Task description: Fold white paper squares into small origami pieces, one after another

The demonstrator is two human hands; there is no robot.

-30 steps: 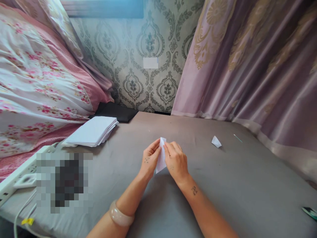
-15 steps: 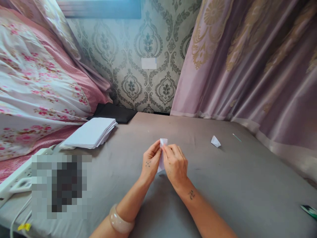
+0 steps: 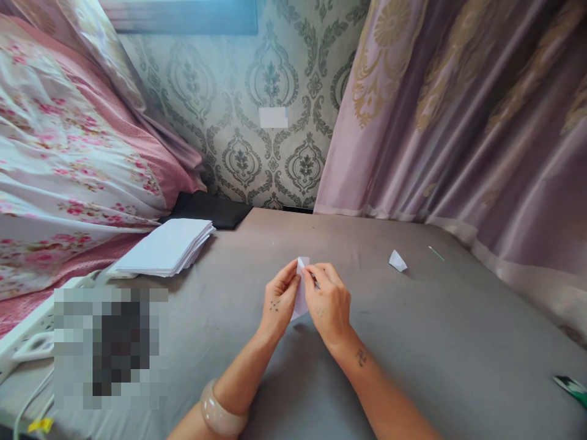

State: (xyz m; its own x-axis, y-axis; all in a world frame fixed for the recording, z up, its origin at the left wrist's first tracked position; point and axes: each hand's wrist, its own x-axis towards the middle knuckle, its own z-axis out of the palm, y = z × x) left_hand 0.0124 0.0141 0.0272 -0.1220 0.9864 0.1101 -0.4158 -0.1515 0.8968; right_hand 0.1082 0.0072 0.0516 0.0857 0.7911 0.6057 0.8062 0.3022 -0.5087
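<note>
A small folded sheet of white paper (image 3: 300, 299) is held upright between my two hands, above the grey cloth surface. My left hand (image 3: 279, 299) pinches its left edge, thumb on the near side. At the upper right part of the paper, the thumb and fingertips of my right hand (image 3: 329, 299) are closed on it. Part of the sheet is hidden behind the fingers. Off to the right lies a small folded white paper piece (image 3: 398, 261), apart from both hands.
A stack of white paper (image 3: 167, 247) lies at the left, before a black flat item (image 3: 211, 211). A white power strip (image 3: 41, 327) and cables run along the left edge. Farther right are a thin greenish stick (image 3: 436, 253) and a green-and-black object (image 3: 571, 386). Curtains (image 3: 413, 122) hang behind.
My right hand has shifted slightly right, its fingers spreading a little along the paper's upper part. My left hand keeps its pinch. The whole view has moved slightly.
</note>
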